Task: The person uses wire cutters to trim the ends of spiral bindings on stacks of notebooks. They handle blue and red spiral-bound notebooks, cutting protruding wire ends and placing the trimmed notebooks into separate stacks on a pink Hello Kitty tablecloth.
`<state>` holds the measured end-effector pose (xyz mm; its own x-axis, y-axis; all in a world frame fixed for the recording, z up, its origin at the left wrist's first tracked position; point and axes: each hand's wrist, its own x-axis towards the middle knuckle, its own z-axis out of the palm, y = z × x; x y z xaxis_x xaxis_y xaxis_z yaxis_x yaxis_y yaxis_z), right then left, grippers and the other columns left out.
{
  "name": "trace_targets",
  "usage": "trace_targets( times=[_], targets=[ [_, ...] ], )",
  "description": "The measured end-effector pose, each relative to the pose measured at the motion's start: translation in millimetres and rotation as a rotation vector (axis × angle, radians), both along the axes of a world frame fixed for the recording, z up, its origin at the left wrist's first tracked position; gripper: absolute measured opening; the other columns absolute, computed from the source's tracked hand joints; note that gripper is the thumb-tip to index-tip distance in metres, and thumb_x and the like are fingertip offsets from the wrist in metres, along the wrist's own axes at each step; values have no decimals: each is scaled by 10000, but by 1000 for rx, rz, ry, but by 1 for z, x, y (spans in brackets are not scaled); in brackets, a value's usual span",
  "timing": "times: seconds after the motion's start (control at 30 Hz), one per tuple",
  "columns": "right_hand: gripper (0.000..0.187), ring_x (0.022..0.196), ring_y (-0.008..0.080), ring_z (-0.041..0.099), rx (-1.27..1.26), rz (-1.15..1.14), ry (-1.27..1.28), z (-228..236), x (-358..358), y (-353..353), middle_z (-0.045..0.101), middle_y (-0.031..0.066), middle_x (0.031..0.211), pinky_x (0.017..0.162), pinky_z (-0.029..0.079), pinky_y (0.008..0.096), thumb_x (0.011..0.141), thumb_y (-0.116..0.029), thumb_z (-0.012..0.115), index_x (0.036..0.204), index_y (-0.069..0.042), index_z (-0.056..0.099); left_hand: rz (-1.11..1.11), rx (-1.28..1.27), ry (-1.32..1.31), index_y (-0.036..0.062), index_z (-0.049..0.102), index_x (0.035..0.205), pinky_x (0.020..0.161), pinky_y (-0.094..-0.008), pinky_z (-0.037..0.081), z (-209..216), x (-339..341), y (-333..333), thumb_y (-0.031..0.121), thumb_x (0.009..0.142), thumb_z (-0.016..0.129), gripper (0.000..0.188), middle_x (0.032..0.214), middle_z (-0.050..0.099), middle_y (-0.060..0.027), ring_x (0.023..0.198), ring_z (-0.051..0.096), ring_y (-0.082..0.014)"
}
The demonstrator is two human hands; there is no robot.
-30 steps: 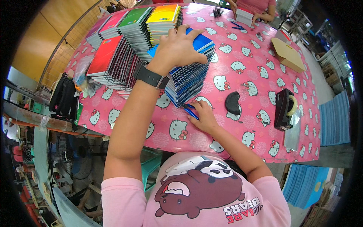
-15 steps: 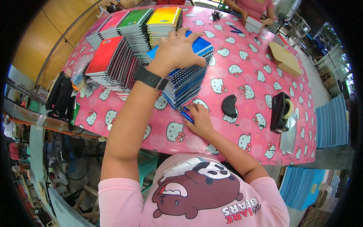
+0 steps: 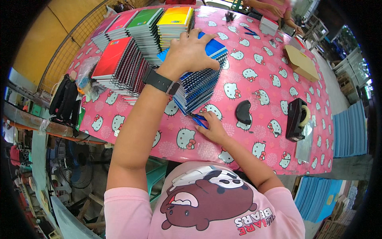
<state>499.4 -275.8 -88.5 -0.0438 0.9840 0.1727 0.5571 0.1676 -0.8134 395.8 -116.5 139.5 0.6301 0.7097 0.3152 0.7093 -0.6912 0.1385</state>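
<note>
A tall stack of blue spiral notebooks (image 3: 199, 89) stands near the middle of the table, its black wire coils facing right. My left hand (image 3: 191, 53), with a black watch on the wrist, rests on the top notebook, fingers spread. At the stack's lower front corner, my right hand (image 3: 214, 129) holds blue-handled pliers (image 3: 200, 121). Their jaws are at the coil ends of the lowest notebooks; exactly what they touch is too small to tell. Left of this stack is a stack of red spiral notebooks (image 3: 113, 57).
Green (image 3: 143, 20) and yellow notebook stacks (image 3: 174, 18) stand behind. To the right lie a black curved object (image 3: 243, 112), a tape dispenser (image 3: 296, 119) and a tan box (image 3: 300, 63). Across the table, a co-worker's hand (image 3: 274, 10) is near a white block-like stack (image 3: 268, 26).
The pliers' handles now show wider apart in my right hand. My left hand stays on the stack. The co-worker has let go of the white stack, with one hand moved right.
</note>
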Motion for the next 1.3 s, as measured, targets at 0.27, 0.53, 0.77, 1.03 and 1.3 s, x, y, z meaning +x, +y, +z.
trace_targets(
  times=[0.27,0.53,0.77,1.03,1.3],
  targets=[
    [490,1035,351,485,171,-23,-325,1,1,0,510,174,1077,883,383,446,729,-217,699,1171,-85,536,-11,-2,-9,250,448,1358,952,-515,405,1,-1,0,539,583,702,865,1391,398,-192,1190,463,-408],
    [476,1005,337,515,200,-30,-288,-3,5,1,539,177,1110,853,411,449,738,-238,689,1165,-78,552,-16,-18,-21,236,459,1349,950,-517,400,1,-1,-1,516,582,714,855,1383,403,-185,1183,460,-404],
    [352,855,214,601,-906,119,878,1,32,26,628,146,904,798,476,336,824,-245,658,1092,-26,592,-5,-25,-28,243,454,1352,958,-520,390,2,0,-1,494,577,717,856,1395,392,-175,1197,445,-406],
    [494,1006,383,537,-174,-6,-116,-8,16,-10,562,218,1038,838,456,432,727,-280,704,1150,-62,572,-14,-42,-13,215,455,1359,974,-518,377,5,-2,-2,496,582,717,866,1410,382,-163,1211,434,-403],
    [477,960,360,545,-234,157,2,-20,33,-12,577,189,1020,836,450,435,722,-276,689,1133,-60,578,-47,-58,-14,196,459,1347,987,-501,374,9,-3,-3,464,570,737,868,1407,388,-158,1208,438,-405]
  ],
)
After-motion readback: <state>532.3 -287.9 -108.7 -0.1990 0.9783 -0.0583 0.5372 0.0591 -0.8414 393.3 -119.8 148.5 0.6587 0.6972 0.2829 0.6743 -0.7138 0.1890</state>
